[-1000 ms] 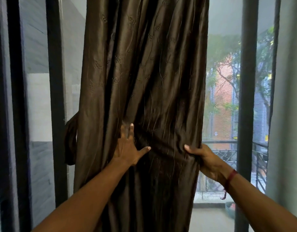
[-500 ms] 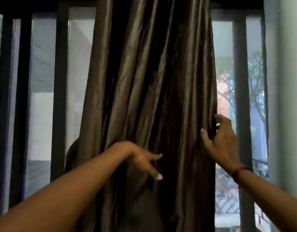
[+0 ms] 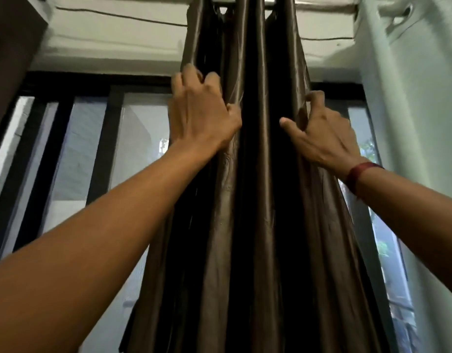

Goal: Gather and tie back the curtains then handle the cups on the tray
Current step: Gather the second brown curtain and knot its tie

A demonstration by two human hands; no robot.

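curtain (image 3: pixel 258 200) bunched between hands | left hand (image 3: pixel 202 115) grips left folds | right hand (image 3: pixel 324 135) grips right edge

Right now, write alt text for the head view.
Both raised hands grip a gathered brown curtain near its top: the left hand on its left folds, the right hand on its right edge. Dark-framed window panes show behind; a pale curtain hangs far right.

This looks like a room in a home. A long, shiny brown curtain (image 3: pixel 219 238) hangs from the top, by a tall window with dark frames (image 3: pixel 102 149). A pale curtain (image 3: pixel 410 123) hangs on the right. Green leaves (image 3: pixel 384 247) show outside the glass.
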